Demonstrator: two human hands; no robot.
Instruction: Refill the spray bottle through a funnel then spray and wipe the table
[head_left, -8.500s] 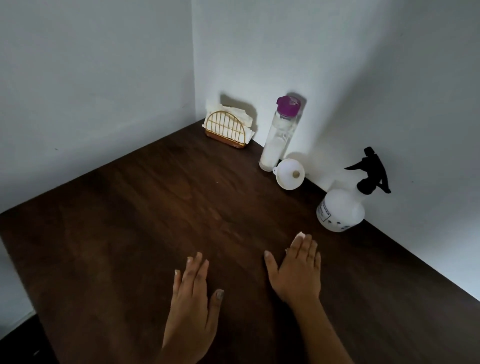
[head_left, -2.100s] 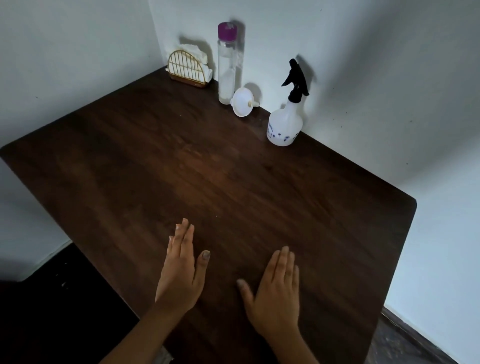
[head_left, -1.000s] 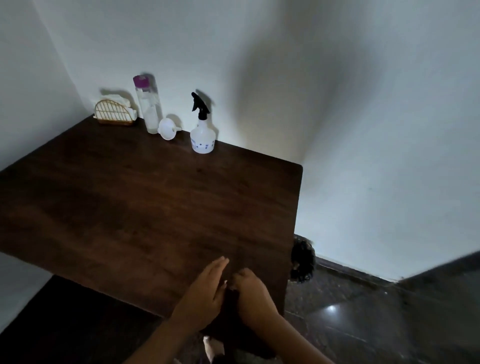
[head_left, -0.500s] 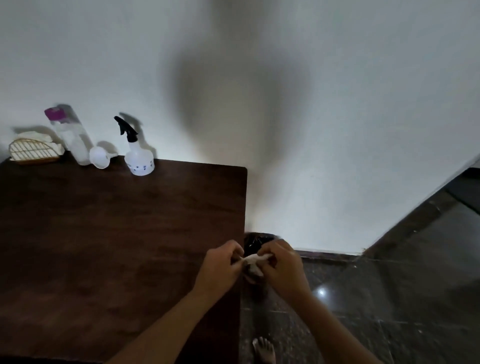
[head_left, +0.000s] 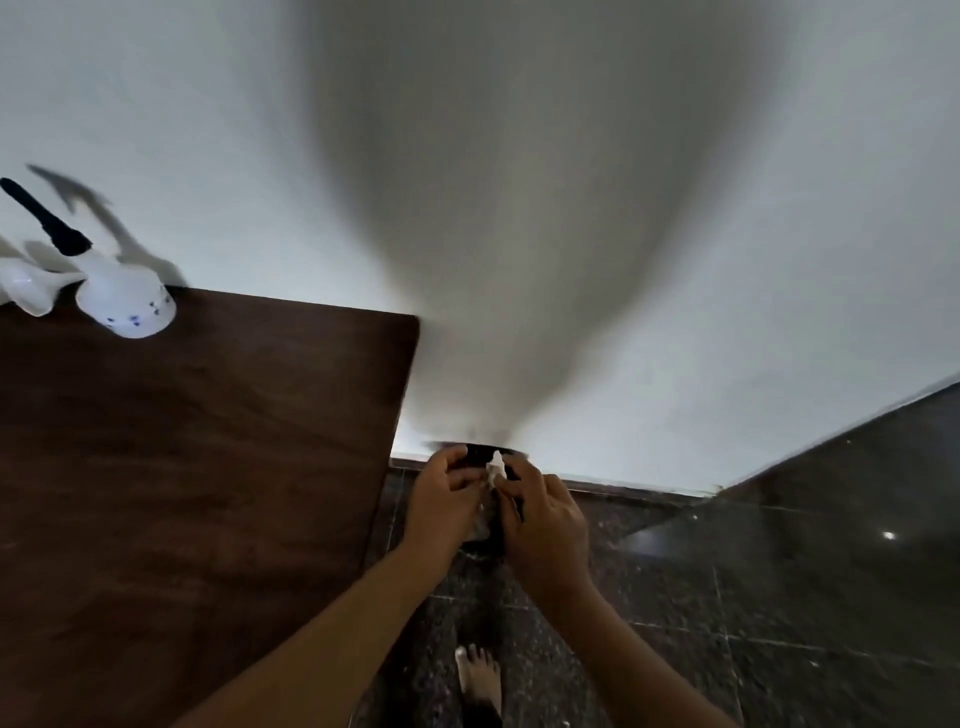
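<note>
A white spray bottle (head_left: 127, 304) with a black trigger head stands at the far left back of the dark wooden table (head_left: 208, 441), beside a white funnel (head_left: 28, 291). To the right of the table's edge, my left hand (head_left: 441, 499) and my right hand (head_left: 540, 514) are close together over a dark bin (head_left: 483, 452) on the floor. Both pinch a small crumpled white tissue (head_left: 496, 470) between their fingertips. The water bottle and napkin holder are out of view.
A white wall runs behind the table and bin. Dark glossy floor tiles (head_left: 779, 597) fill the right side. A bare foot (head_left: 480, 675) shows on the floor below my hands.
The view has swung right, off the table toward the floor. My hands left the tabletop, came together on the tissue and moved out past the table's right edge over the bin.
</note>
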